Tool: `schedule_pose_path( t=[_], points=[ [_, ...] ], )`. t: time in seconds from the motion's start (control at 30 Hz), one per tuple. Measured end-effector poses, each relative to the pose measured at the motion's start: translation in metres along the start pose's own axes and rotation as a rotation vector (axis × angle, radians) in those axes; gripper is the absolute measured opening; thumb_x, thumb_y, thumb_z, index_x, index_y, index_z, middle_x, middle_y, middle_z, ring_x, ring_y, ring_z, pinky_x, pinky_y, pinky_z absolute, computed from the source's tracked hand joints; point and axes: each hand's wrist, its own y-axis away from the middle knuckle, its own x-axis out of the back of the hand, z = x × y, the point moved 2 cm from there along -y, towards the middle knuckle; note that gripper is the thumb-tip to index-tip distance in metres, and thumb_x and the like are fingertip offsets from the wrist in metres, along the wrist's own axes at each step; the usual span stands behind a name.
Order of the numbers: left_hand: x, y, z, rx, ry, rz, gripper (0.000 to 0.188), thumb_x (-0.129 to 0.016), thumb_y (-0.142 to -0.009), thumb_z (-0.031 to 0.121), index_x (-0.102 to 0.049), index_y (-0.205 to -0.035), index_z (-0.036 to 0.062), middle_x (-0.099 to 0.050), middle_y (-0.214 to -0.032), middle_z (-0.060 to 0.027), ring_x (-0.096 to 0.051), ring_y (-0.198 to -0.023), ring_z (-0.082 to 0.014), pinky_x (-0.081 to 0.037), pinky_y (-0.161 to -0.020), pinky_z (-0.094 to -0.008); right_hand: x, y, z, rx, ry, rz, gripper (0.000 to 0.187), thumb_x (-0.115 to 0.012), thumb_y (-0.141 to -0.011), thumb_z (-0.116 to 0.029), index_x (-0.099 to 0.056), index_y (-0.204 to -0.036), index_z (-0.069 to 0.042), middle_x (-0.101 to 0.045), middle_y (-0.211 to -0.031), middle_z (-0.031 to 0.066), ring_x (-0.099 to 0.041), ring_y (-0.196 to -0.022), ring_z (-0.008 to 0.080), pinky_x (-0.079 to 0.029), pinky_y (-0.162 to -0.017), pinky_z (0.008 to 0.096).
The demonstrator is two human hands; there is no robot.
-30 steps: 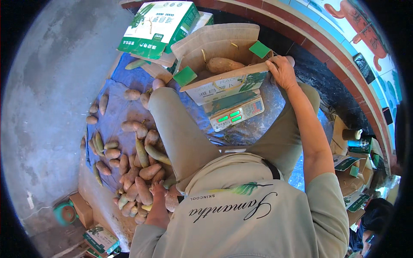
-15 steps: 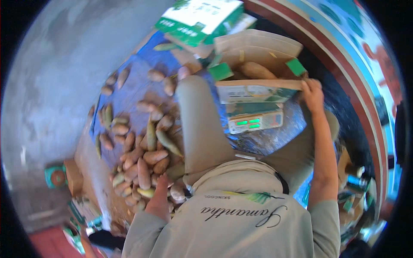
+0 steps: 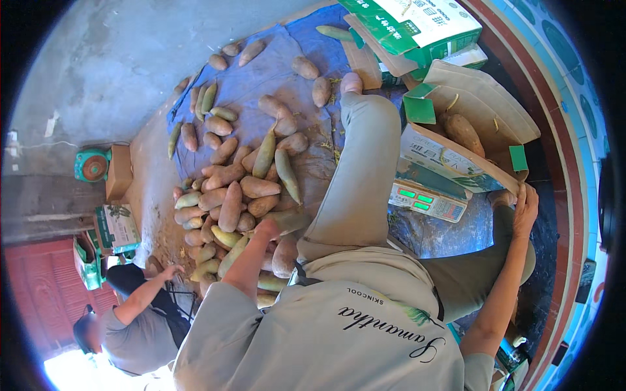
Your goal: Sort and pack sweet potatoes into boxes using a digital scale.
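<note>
The platform of the scale (image 3: 430,201) cannot be seen: the open carton (image 3: 424,151) covers it from the far side. The carton's front wall hides much of its floor; one brown tuber (image 3: 464,135) shows inside, beyond the scale and apart from both hands. The right grip (image 3: 527,212), to the right of the scale, is closed over the corner of the carton's near wall, its thumb hard to make out. Left of the scale, the left grip (image 3: 267,229) is down at the tuber pile (image 3: 229,207), right beside a greenish tuber (image 3: 291,220); its fingers are partly lost there, so I cannot tell whether it holds anything. Beyond the scale, a printed carton (image 3: 417,26) is cut off by the upper edge. Another person (image 3: 147,326), well left of the scale, shows a hand too small to read clearly.
</note>
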Motion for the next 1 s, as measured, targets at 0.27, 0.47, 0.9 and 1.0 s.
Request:
schedule_pose_path(
  t=[0.27,0.47,0.9,1.0],
  points=[
    [0.056,-0.006,0.050,-0.068,-0.249,-0.230,0.059,-0.059,-0.078,0.053,-0.061,-0.111,0.0050,-0.059,-0.117,-0.0156,-0.056,-0.110,-0.0294,-0.044,-0.093,-0.0391,0.003,0.003,0.005,0.005,-0.011,-0.037,0.033,-0.042,-0.095,-0.025,-0.060,-0.103,0.001,-0.059,-0.108,0.0180,-0.053,-0.100,0.0341,-0.040,-0.088,0.0390],
    [0.058,-0.023,0.056,0.195,0.135,0.034,0.068,-0.060,-0.076,0.056,-0.053,-0.121,0.0059,-0.057,-0.119,-0.0188,-0.055,-0.112,-0.0306,-0.043,-0.094,-0.0405,0.004,0.005,0.003,-0.004,0.035,-0.033,0.033,-0.039,-0.096,-0.025,-0.060,-0.104,0.000,-0.058,-0.106,0.0175,-0.053,-0.100,0.0331,-0.040,-0.088,0.0383],
    [0.077,0.008,0.085,0.225,0.130,0.081,0.071,-0.070,-0.069,0.051,-0.046,-0.121,0.0094,-0.059,-0.116,-0.0148,-0.057,-0.108,-0.0290,-0.047,-0.089,-0.0388,0.001,-0.005,0.011,-0.055,-0.022,-0.036,0.035,-0.040,-0.096,-0.025,-0.059,-0.104,0.002,-0.059,-0.101,0.0186,-0.053,-0.096,0.0325,-0.041,-0.086,0.0381],
    [0.087,0.011,0.094,0.183,0.124,0.086,0.071,-0.069,-0.070,0.052,-0.046,-0.121,0.0086,-0.059,-0.115,-0.0151,-0.057,-0.108,-0.0287,-0.046,-0.089,-0.0386,0.007,-0.002,0.011,-0.138,-0.071,-0.023,0.032,-0.044,-0.095,-0.024,-0.060,-0.103,0.003,-0.059,-0.102,0.0184,-0.054,-0.096,0.0319,-0.041,-0.086,0.0374]
  ],
)
